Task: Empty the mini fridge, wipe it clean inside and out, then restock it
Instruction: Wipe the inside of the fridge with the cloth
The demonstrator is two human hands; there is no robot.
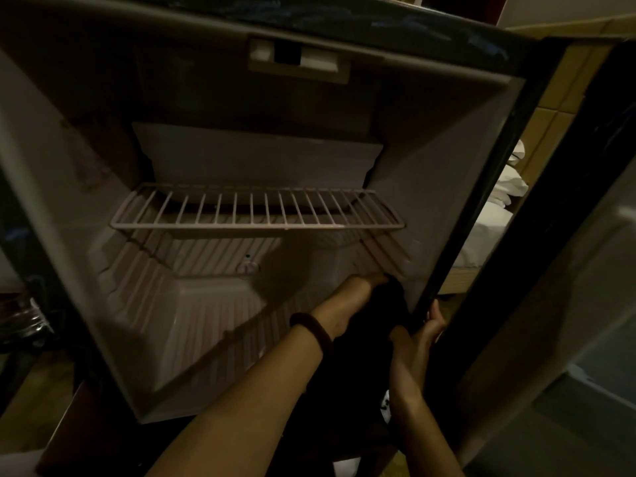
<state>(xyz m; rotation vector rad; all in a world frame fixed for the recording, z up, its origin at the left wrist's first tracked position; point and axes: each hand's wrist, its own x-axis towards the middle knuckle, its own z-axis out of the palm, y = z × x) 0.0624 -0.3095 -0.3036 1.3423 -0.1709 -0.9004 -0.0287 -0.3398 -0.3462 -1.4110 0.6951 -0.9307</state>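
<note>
The mini fridge [86, 187] stands open, and its white inside holds nothing but a wire shelf [258, 211] across the middle. My left hand [358, 290], with a dark band on the wrist, reaches into the lower right corner of the floor. It presses a dark cloth [375, 325] against the right inner wall. My right hand [423, 335] has its fingers curled around the black front edge of the fridge's right side. The cloth hides most of my left hand's fingers.
The fridge door [592, 256] hangs open on the right. Behind the gap, white folded linen [509, 187] lies on a pale surface. A shiny glass object [27, 321] sits in the dark at the left. The fridge rests on a dark wooden ledge [79, 428].
</note>
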